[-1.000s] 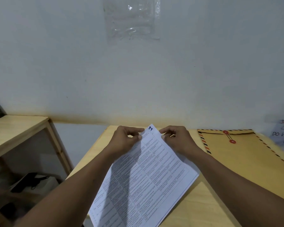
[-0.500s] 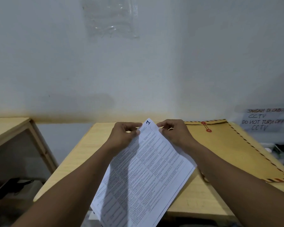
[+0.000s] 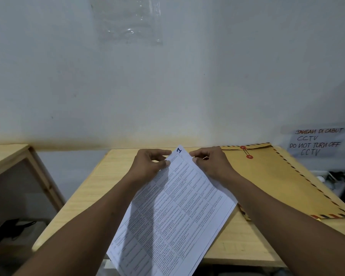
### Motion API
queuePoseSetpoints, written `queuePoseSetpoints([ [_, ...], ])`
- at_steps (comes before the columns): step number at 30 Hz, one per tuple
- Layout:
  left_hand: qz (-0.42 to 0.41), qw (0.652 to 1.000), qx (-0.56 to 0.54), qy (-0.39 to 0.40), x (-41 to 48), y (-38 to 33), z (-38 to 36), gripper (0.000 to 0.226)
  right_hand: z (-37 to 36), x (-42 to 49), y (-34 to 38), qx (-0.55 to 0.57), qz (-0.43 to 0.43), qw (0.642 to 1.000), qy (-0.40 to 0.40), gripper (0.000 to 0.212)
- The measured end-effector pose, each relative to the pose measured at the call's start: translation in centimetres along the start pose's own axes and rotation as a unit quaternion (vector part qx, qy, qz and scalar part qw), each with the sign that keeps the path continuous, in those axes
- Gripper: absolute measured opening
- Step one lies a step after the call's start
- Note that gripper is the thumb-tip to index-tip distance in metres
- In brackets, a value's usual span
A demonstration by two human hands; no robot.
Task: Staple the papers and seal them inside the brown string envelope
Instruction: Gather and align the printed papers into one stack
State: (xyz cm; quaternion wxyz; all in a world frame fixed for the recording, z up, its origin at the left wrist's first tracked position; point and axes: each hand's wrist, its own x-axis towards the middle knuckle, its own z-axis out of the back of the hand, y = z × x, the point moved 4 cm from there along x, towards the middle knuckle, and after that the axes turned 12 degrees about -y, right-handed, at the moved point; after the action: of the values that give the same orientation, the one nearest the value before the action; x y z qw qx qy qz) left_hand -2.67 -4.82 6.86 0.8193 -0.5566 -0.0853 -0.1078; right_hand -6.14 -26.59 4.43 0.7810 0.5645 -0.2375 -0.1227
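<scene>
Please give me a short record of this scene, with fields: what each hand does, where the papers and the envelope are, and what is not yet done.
left hand: pinches the papers at the left edge, near the top corner
right hand: pinches the right edge near the same corner
papers: held tilted over the table, page marked 1 facing up
brown string envelope: flat on the table, right of the papers, flap down
wall note: handwritten, about CCTV
not yet done: papers are outside the envelope
</scene>
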Motion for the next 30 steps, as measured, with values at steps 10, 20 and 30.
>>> queuePoseSetpoints([
  [10, 0.014, 0.999, -0.037, -0.005, 0.5, 0.8, -0.9, 0.033, 0.0, 0.7, 0.1, -0.025, 0.02, 0.999, -0.018, 0.018],
  [20, 0.031, 0.999, -0.024, -0.005, 0.8, 1.2, -1.4, 0.032, 0.0, 1.2, -0.7, -0.029, 0.013, 0.999, -0.02, 0.018],
  [30, 0.006, 0.998, 0.055, 0.027, 0.0, 0.6, -2.8, 0.031, 3.6, -0.3, 0.1, -0.166, 0.039, 0.981, 0.091, 0.028],
])
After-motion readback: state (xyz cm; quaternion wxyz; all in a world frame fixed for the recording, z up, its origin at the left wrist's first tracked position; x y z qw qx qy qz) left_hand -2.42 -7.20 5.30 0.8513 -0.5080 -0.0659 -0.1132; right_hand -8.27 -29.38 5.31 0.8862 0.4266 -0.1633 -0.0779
